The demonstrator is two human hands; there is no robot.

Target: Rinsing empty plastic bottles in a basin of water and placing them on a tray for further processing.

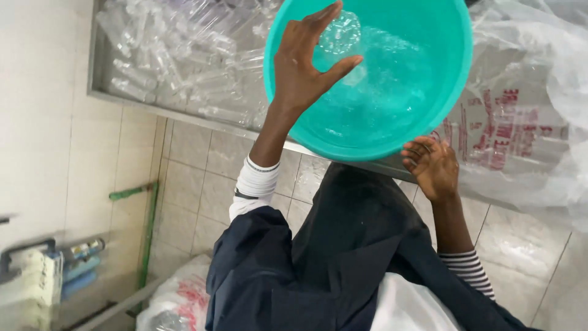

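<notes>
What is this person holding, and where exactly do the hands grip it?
The left hand pinches a clear plastic bottle by its end. The right hand supports the teal basin at its lower rim.

A round teal plastic basin [422, 92] is seen, a clear plastic bottle [340, 32] by the fingers [324, 15]. Below them, a white cuff [256, 181] and a dark-and-white striped cuff [468, 270] are shown.

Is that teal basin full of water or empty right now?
Partly filled: the teal basin holds clear, rippling water with the bottom showing through. The left hand holds a clear plastic bottle over it.
</notes>
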